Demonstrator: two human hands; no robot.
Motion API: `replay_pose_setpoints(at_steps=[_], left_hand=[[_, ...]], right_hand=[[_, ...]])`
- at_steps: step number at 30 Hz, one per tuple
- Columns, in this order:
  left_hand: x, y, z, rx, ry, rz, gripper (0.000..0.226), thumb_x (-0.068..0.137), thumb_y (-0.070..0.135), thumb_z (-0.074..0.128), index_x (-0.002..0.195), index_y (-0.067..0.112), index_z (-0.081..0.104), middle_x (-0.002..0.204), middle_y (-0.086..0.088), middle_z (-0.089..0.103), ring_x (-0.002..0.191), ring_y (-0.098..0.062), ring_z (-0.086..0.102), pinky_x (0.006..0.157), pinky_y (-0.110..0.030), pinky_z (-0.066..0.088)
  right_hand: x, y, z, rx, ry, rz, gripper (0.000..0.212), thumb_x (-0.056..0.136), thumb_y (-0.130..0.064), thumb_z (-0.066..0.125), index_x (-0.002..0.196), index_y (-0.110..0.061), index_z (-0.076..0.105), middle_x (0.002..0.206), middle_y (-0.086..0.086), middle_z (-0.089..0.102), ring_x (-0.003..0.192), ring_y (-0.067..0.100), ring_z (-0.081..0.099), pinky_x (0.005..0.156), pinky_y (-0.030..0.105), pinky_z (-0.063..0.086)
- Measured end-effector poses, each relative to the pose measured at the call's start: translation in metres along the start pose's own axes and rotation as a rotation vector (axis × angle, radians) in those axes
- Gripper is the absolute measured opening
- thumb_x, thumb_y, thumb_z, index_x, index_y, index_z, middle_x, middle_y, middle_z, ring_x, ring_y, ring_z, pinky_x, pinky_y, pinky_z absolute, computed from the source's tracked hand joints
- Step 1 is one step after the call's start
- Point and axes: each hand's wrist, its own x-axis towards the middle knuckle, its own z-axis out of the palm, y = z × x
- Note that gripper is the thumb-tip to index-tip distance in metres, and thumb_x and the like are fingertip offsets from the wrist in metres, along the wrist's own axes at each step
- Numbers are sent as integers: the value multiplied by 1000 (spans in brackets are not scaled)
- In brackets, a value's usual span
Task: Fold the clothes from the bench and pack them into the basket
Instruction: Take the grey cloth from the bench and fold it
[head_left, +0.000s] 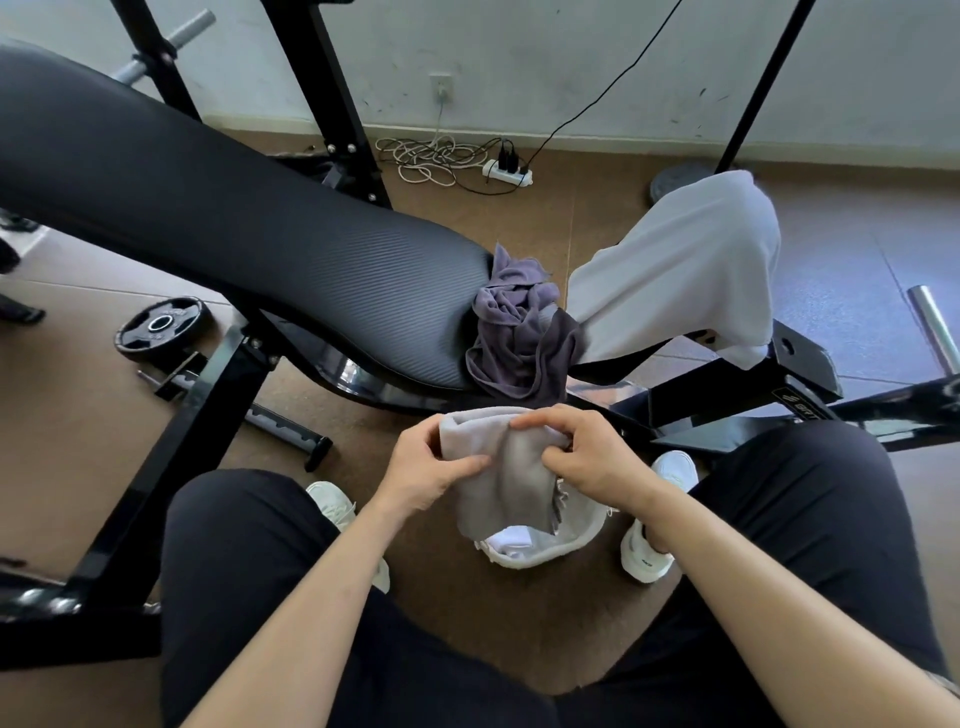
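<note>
One black padded bench (234, 223), one crumpled purple garment (519, 327), one pale-grey garment (685, 270), one grey cloth (511, 483), one white basket (558, 551) before it.

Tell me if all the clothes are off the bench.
No, a crumpled purple garment lies at the end of the bench and a pale grey garment drapes over its frame.

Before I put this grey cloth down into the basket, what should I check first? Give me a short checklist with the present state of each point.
1. Grip: left hand and right hand both pinch the grey cloth: ok.
2. Fold: cloth folded flat: cannot tell; it hangs bunched.
3. Position: basket lies below the cloth: ok.
4. Room in the basket: cannot tell; a white item lies inside, and the cloth hides the rest.
5. Work left: bench cleared: not ok; purple garment and pale garment lie there.
</note>
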Motion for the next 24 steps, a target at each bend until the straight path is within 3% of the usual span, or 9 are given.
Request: replay_pose_setpoints(at_steps=[3, 5, 7, 9, 14, 17, 20, 24], left_hand=[[-2, 2, -1, 89, 90, 88, 38, 73, 12, 89, 105, 22, 69, 95, 8, 73, 85, 0, 67, 71, -17, 54], [-6, 5, 1, 202, 171, 154, 39, 74, 19, 88, 103, 32, 65, 94, 16, 71, 87, 1, 65, 72, -14, 52], [-11, 8, 4, 287, 243, 242, 42, 76, 23, 87, 107, 37, 63, 96, 22, 68, 90, 3, 64, 75, -13, 50], [-14, 8, 6, 356, 274, 371, 42, 77, 24, 86, 113, 30, 66, 105, 20, 68, 95, 0, 64, 82, -17, 51], [-16, 8, 7, 460, 85, 537, 61, 78, 22, 85, 135, 22, 61, 121, 12, 65, 111, -2, 60, 94, -18, 48], [-16, 9, 8, 503, 44, 598, 70, 75, 13, 83, 140, 18, 57, 127, 6, 65, 114, -9, 59, 99, -24, 48], [-17, 10, 10, 540, 20, 686, 70, 73, 5, 81, 139, 13, 59, 125, 1, 67, 110, -15, 61, 97, -25, 49], [-20, 8, 15, 562, -18, 736, 67, 75, 3, 80, 138, 12, 61, 109, -1, 71, 102, -15, 62, 83, -27, 55]], right_hand=[[0, 1, 1, 24, -49, 51, 53, 78, 0, 55, 119, -30, 72, 103, -10, 70, 81, 5, 65, 74, 24, 53], [0, 1, 3, 56, -68, 84, 53, 79, 1, 55, 120, -28, 71, 96, 0, 72, 72, 13, 65, 70, 35, 59], [0, 0, 4, 120, -77, 118, 53, 81, 3, 55, 122, -25, 71, 99, 11, 71, 73, 15, 65, 71, 36, 62], [0, -2, 3, 226, -86, 165, 52, 83, 5, 55, 125, -21, 70, 106, 11, 70, 84, 14, 68, 73, 31, 62], [-1, -3, 1, 553, -135, 312, 48, 88, 3, 59, 130, -20, 67, 107, 13, 68, 93, 23, 70, 91, 47, 60], [0, 0, -2, 681, -137, 346, 39, 92, -12, 67, 129, -22, 67, 117, 20, 67, 101, 30, 69, 98, 55, 55], [-1, 1, 2, 692, -141, 326, 38, 88, -33, 74, 125, -24, 70, 122, 18, 68, 112, 33, 68, 98, 51, 57], [-2, -1, 10, 697, -53, 341, 30, 90, -36, 74, 115, -20, 72, 103, 5, 74, 101, 24, 71, 85, 38, 59]])
